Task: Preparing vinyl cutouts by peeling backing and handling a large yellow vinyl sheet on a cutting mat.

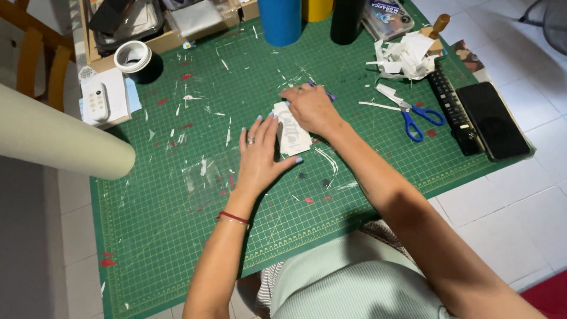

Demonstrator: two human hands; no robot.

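- Green cutting mat (177,236) covers most of what I see, and near its middle lies a small white strip of paper (292,136) with grey lettering on it.
- My left hand (258,155) lies flat on the mat with fingers spread, thumb and fingertips touching the strip's left edge; it grips nothing, and I judge it is there to keep the strip from sliding.
- My right hand (310,108) presses down on the strip's upper end, fingers curled over it. A purple tool (328,94) pokes out just behind the knuckles; I cannot tell whether the hand is gripping it or only lying next to it.
- The strip's long axis runs from upper left, under the right hand, down toward lower right, ending near my left thumb. It lies flat, lettered face up.
- Blue-handled scissors (413,115) lie to the right, apart from both hands, beside a heap of white paper scraps (404,56).
- A roll of tape (133,57) and a white remote (97,101) sit at the far left, well apart.
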